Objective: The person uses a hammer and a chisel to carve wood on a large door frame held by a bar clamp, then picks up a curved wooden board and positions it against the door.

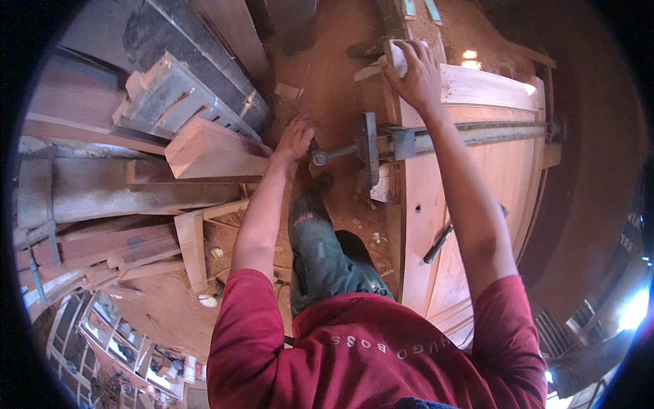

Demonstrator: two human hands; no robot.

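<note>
My left hand (pixel 297 140) is closed around the dark handle at the end of a long metal bar clamp (pixel 477 133), beside its round screw end (pixel 320 157). The clamp lies across a pale wooden door-like panel (pixel 490 191) on my right, its metal jaw (pixel 370 148) at the panel's near side. My right hand (pixel 414 73) grips a small pale wood block (pixel 396 58) at the panel's far corner, fingers bent over it. A dark-handled tool (pixel 438 244) lies on the panel, partly behind my right forearm.
Stacked timber (pixel 211 150), a grey metal piece (pixel 177 95) and long beams (pixel 82 177) crowd my left side. A light wooden trestle leg (pixel 194 249) stands on the dirt floor (pixel 170 293), which has scattered offcuts. Cluttered shelving (pixel 129 341) is at lower left.
</note>
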